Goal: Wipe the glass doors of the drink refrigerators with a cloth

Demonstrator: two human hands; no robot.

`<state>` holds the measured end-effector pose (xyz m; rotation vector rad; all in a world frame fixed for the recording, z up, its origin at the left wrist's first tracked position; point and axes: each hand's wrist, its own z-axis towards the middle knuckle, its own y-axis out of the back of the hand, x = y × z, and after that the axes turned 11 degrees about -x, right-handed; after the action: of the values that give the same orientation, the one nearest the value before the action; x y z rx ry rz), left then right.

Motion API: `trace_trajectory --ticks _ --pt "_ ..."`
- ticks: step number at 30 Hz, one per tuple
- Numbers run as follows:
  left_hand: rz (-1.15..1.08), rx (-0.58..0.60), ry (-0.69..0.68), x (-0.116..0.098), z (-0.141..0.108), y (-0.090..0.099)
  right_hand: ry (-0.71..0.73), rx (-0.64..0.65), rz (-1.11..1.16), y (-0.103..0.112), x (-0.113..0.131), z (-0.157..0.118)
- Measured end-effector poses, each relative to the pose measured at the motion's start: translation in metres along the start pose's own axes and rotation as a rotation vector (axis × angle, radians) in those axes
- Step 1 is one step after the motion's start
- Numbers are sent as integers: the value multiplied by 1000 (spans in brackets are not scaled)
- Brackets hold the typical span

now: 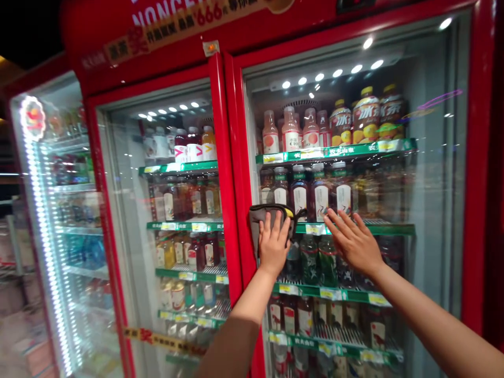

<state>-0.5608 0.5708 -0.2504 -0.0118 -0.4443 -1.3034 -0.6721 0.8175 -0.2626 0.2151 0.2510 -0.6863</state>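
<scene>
My left hand [273, 242] lies with its fingers extended on a folded grey cloth [258, 216] with dark edging and a small yellow tag. It holds the cloth flat against the right glass door [429, 189] of a red drinks fridge, near the door's left frame. My right hand [356, 242] is to the right, fingers spread, palm toward the same glass, with nothing in it. Whether its fingertips touch the pane I cannot tell. Behind the glass, around both hands, stand dark bottles with white labels [300, 195] and green-labelled bottles [309, 260].
Left of the red centre frame [227, 184] is a second glass door [126, 210] with shelves of bottles behind it. Farther left stands another fridge with a bright light strip [45, 226]. A printed banner [177, 23] runs across the top.
</scene>
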Motion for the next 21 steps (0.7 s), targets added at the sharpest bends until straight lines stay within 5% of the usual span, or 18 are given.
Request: trace_trajectory --ticks 5,12,14,17,21 --pt "-240 52 -210 12 -26 28 -20 -1 -2 3 1 0" --pt "-103 -266 -213 47 20 107 -3 -10 -22 4 4 -2" --pt "-27 -260 -220 60 25 104 -7 -17 -29 5 5 -2" --pt "19 -134 -171 74 19 74 4 -19 -65 7 6 -1" --pt "31 -22 -47 65 -27 35 11 -3 -93 9 5 0"
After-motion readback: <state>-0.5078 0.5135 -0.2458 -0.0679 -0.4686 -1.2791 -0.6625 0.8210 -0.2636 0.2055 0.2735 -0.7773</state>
